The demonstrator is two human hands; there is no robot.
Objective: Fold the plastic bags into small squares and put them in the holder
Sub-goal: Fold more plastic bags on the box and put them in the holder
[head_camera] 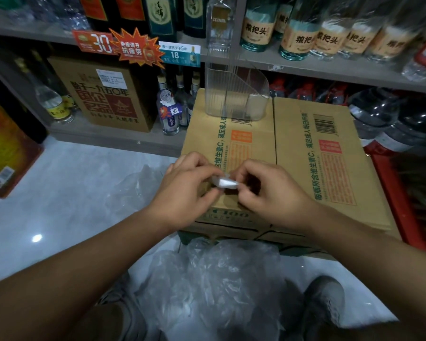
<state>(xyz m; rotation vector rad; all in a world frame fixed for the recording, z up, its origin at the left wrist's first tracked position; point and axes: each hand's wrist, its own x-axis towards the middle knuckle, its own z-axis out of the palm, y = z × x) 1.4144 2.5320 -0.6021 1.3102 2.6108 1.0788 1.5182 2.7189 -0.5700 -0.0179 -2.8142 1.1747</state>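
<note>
Pinching the folded bag [225, 182] between thumbs and fingertips, the left hand [190, 183] and right hand [268, 190] hold it just above the near end of a cardboard box [305, 168], well apart from the clear holder [234, 94] standing at the far end. Film that slick could spring open if either pinch slackens on the way over, undoing the square. Loose bags [219, 279] lie crumpled on the pale floor [71, 193] below, with shelves [133, 38] of bottles [300, 33] behind.

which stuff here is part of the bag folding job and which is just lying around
In the job: folded bag, pinched by left hand and right hand; clear holder; loose plastic bags.
Just there: cardboard box, shelf bottles, price tags.
</note>
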